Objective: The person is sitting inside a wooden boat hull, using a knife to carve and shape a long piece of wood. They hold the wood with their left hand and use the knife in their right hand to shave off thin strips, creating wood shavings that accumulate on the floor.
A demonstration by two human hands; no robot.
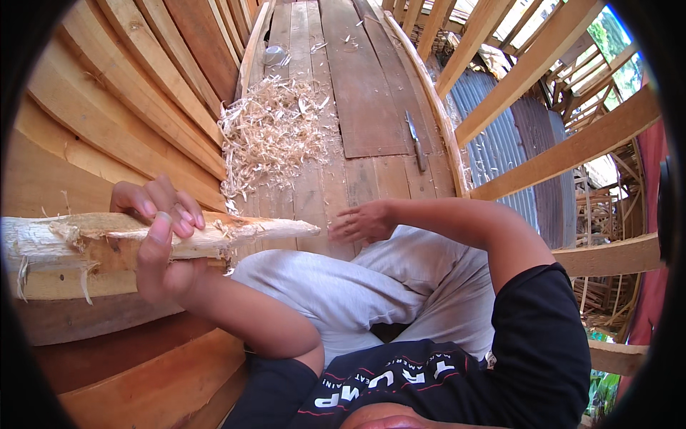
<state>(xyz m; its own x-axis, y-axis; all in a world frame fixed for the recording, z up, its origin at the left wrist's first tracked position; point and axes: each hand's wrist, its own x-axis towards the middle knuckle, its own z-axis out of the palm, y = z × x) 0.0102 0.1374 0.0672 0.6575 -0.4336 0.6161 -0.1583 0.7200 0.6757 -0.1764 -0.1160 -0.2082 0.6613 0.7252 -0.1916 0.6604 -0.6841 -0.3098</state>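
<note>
My left hand (168,247) is wrapped round a pale, rough-hewn wooden pole (264,230) from below, fingers curled over its top. The pole lies level across the left side and narrows to a pointed end, with torn fibres and curls hanging from it. Just past that tip is my right hand (364,222), held above my knee with its fingers stretched out, slightly smeared by motion and empty. On the plank floor ahead, to the right, lies a knife (414,141) with a dark handle toward me and its blade pointing away.
A heap of wood shavings (271,136) covers the floor at the left, with a clear plastic cup (274,56) behind it. Upright boards (136,93) wall the left side. At the right stands an open slatted railing (529,79), with corrugated metal sheets (500,129) beyond.
</note>
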